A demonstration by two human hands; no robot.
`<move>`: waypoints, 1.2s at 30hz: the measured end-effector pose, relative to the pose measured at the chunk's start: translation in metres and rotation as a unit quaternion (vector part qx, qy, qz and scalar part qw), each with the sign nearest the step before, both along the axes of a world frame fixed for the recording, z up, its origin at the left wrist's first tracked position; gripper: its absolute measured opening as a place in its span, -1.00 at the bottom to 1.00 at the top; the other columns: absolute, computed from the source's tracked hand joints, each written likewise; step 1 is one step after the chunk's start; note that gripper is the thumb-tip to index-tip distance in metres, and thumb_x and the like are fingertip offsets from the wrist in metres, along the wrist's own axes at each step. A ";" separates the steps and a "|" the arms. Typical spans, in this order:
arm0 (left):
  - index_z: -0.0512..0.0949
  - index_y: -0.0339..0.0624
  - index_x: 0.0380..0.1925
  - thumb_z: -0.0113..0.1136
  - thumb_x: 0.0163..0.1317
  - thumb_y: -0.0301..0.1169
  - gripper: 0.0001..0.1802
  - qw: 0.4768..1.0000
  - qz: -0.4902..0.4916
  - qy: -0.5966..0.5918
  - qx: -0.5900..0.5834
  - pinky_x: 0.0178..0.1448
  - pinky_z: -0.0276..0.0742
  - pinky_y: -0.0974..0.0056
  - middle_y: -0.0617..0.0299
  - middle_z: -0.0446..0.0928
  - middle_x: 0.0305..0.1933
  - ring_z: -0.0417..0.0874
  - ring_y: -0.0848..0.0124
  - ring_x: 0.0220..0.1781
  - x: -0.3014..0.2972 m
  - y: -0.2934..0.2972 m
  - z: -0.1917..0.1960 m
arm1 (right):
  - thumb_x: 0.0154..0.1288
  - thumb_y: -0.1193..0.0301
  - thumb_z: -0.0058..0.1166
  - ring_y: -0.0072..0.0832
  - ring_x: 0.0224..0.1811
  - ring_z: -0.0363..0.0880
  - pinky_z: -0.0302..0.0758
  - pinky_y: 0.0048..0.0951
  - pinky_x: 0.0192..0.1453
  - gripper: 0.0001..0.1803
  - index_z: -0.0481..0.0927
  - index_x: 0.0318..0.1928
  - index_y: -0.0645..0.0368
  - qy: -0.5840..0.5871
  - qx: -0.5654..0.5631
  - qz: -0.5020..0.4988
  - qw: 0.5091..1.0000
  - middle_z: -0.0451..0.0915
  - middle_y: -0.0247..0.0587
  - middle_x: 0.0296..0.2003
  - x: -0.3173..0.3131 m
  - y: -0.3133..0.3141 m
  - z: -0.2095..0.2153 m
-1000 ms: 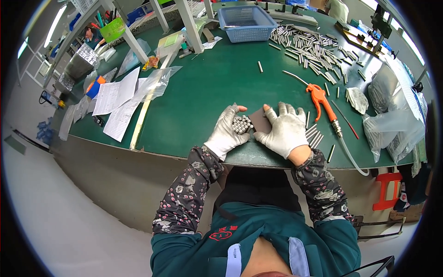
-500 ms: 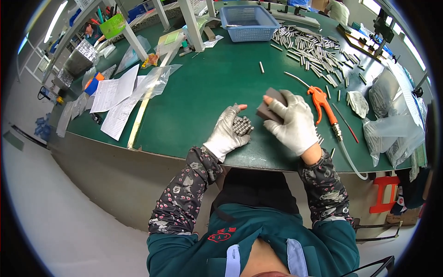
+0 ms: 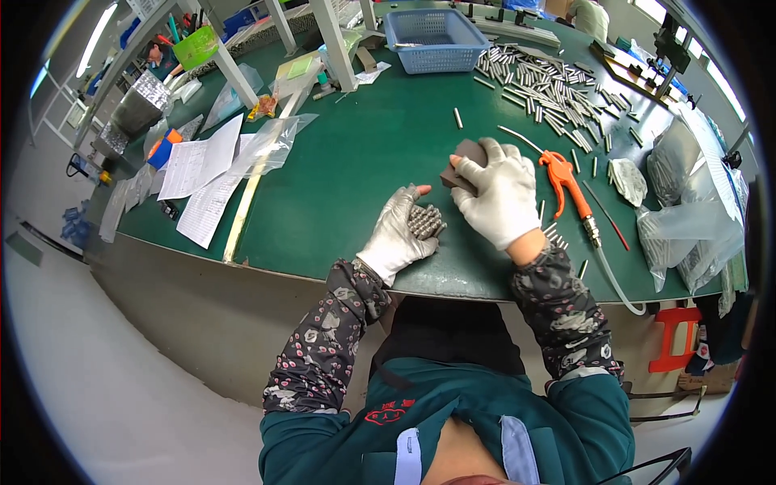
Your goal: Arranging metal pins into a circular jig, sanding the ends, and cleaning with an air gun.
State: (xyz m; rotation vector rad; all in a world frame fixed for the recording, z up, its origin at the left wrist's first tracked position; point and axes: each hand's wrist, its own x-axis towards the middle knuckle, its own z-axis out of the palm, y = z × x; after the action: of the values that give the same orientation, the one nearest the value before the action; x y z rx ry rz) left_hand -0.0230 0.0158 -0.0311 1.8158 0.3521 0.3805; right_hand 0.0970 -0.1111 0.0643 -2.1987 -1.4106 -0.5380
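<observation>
My left hand (image 3: 395,233), in a grey-white glove with bare fingertips, is closed around a bundle of short metal rods (image 3: 425,221), their ends facing up. Above and to the right of that bundle, my right hand (image 3: 499,192) grips a dark grey-brown block (image 3: 464,164), perhaps a sanding sponge. The block is held apart from the rod ends. My right palm and lower fingers are hidden under the back of the glove. A few loose rods (image 3: 555,236) lie on the green table beside my right wrist.
An orange air blow gun (image 3: 566,179) with a hose lies to the right, near a thin red stick (image 3: 610,220). Many metal rods (image 3: 546,93) are heaped at the far right, beside a blue basket (image 3: 437,44). Plastic bags (image 3: 687,226) sit at the right edge, papers (image 3: 202,166) at the left.
My right hand has shifted slightly left and up with the block, uncovering more of the loose rods near its wrist. The left hand and its bundle stay nearly in place.
</observation>
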 end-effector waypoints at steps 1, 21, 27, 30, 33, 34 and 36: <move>0.15 -0.26 0.16 0.45 -0.34 -0.32 -0.01 0.999 0.002 -0.049 -0.012 0.25 0.26 0.19 -0.05 0.26 0.11 0.30 0.15 0.19 -0.002 0.005 -0.013 | -0.16 0.26 0.17 -0.11 -0.05 0.38 0.30 -0.21 -0.02 -0.62 0.61 -0.20 -0.05 -0.002 0.002 0.007 1.000 0.42 0.05 -0.04 -0.006 0.000 0.006; 0.22 -0.17 0.13 0.41 -0.30 -0.28 -0.11 0.998 -0.031 -0.027 0.049 0.35 0.08 0.16 0.07 0.37 0.05 0.25 0.15 0.21 -0.001 0.001 0.008 | -0.08 0.25 0.08 -0.09 -0.05 0.36 0.29 -0.19 0.00 -0.67 0.61 -0.21 -0.03 -0.010 -0.060 0.048 0.997 0.41 0.05 -0.07 -0.011 -0.002 0.007; 0.31 -0.18 0.05 0.34 -0.25 -0.25 -0.24 0.996 -0.006 -0.090 0.022 0.38 -0.03 0.15 0.08 0.39 0.05 0.24 0.09 0.21 -0.001 0.003 -0.008 | -0.11 0.25 0.10 -0.13 -0.10 0.39 0.31 -0.22 -0.03 -0.65 0.61 -0.21 -0.04 0.048 -0.079 0.150 0.984 0.43 0.02 -0.10 -0.026 -0.010 0.004; 0.27 -0.20 0.08 0.37 -0.28 -0.27 -0.18 0.994 0.010 -0.070 0.078 0.37 0.00 0.16 0.09 0.39 0.06 0.20 0.09 0.24 0.000 0.001 -0.016 | -0.08 0.24 0.10 -0.15 -0.11 0.40 0.31 -0.22 -0.08 -0.67 0.61 -0.22 -0.04 -0.017 -0.027 0.011 0.999 0.44 0.00 -0.11 -0.006 -0.006 0.007; 0.27 -0.20 0.09 0.38 -0.31 -0.33 -0.16 0.998 0.027 -0.065 0.000 0.37 0.04 0.19 0.10 0.36 0.09 0.18 0.12 0.27 0.000 0.000 -0.007 | -0.07 0.23 0.10 -0.16 -0.10 0.39 0.30 -0.20 -0.07 -0.67 0.61 -0.21 -0.04 0.016 -0.048 0.192 0.980 0.45 0.01 -0.12 -0.021 -0.007 -0.001; 0.28 -0.20 0.08 0.38 -0.32 -0.35 -0.17 0.994 0.034 -0.025 0.104 0.37 0.02 0.19 0.13 0.38 0.06 0.20 0.15 0.25 -0.002 0.002 -0.005 | -0.08 0.24 0.11 -0.17 -0.08 0.38 0.30 -0.21 -0.05 -0.67 0.61 -0.21 -0.04 0.046 -0.066 0.138 0.987 0.45 -0.02 -0.12 -0.018 -0.006 -0.001; 0.29 -0.20 0.07 0.38 -0.32 -0.38 -0.19 0.977 0.035 0.011 0.208 0.38 0.00 0.20 0.16 0.41 0.03 0.22 0.17 0.24 -0.002 -0.001 0.001 | -0.11 0.25 0.12 -0.17 -0.05 0.37 0.27 -0.22 -0.01 -0.65 0.61 -0.20 -0.05 0.016 -0.060 0.006 0.998 0.44 -0.05 -0.11 -0.001 -0.005 -0.001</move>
State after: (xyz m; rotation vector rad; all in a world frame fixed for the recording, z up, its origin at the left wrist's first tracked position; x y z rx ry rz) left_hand -0.0248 0.0150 -0.0300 2.2217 0.3737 0.5124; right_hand 0.0963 -0.1162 0.0631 -2.2812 -1.4730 -0.4230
